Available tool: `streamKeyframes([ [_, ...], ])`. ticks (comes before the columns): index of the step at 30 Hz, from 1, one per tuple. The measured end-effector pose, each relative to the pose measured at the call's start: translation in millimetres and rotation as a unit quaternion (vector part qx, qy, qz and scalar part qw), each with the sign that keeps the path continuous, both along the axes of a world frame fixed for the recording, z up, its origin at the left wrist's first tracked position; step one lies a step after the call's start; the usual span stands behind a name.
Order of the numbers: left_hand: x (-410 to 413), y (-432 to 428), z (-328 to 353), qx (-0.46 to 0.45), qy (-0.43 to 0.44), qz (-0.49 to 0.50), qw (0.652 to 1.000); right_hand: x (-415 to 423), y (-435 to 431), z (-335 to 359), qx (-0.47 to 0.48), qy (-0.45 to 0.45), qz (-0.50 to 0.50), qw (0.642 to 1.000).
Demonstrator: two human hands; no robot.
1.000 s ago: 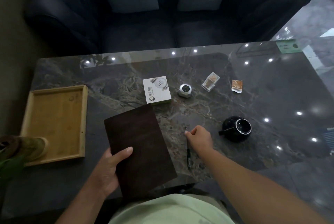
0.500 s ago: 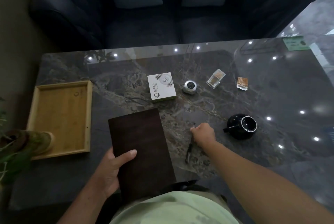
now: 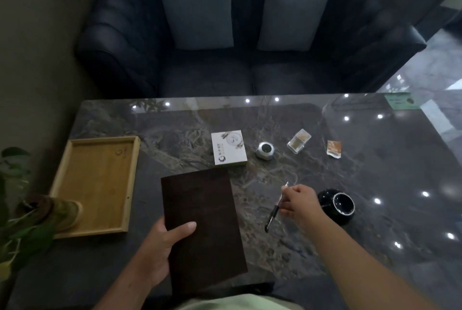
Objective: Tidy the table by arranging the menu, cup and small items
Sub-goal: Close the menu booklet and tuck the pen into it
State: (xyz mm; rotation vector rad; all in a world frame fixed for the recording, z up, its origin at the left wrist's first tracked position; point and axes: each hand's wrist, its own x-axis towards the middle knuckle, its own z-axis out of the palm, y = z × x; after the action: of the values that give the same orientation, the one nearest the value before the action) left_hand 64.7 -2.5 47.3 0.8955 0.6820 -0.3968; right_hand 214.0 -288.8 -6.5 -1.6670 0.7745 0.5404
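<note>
1. My left hand (image 3: pixel 160 249) has its grip clamped on the dark brown menu (image 3: pixel 202 227), thumb across the cover and fingers underneath, near its lower left edge.
2. The menu lies flat at the near edge of the marble worktop (image 3: pixel 375 222), its near end overhanging toward my lap.
3. My right hand (image 3: pixel 298 202) pinches a pen (image 3: pixel 275 208) between thumb and fingertips, closed on its upper part; the pen slants, dark end down and to the left, and I cannot tell whether that end touches the worktop.
4. The black cup (image 3: pixel 338 206) sits just beside my right hand, on its right, tipped so the glossy inside faces up and toward me.
5. Farther back, in a loose row from left to right: a white box (image 3: pixel 228 147), a small round silver item (image 3: pixel 265 150), a clear packet (image 3: pixel 298 144) and an orange sachet (image 3: pixel 334 149).
6. A wooden tray (image 3: pixel 100 184) rests at the left end of the worktop, with a potted plant (image 3: pixel 30 214) overlapping its near left corner.
</note>
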Motion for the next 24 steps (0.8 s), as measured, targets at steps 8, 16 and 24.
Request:
streamKeyframes([
  [8, 21.4, -5.8, 19.6, 0.011, -0.070, 0.007, 0.997, 26.1, -3.2, 55.9, 0.122, -0.056, -0.092, 0.987],
  [16, 41.0, -13.6, 41.1, 0.028, -0.118, 0.002, 0.993, 56.9, 6.6, 112.6, 0.217, -0.132, -0.151, 0.955],
  [24, 52.6, -26.2, 64.5, 0.108, -0.195, -0.035, 0.974, 74.1, 37.7, 174.9, 0.268, -0.219, -0.126, 0.929],
])
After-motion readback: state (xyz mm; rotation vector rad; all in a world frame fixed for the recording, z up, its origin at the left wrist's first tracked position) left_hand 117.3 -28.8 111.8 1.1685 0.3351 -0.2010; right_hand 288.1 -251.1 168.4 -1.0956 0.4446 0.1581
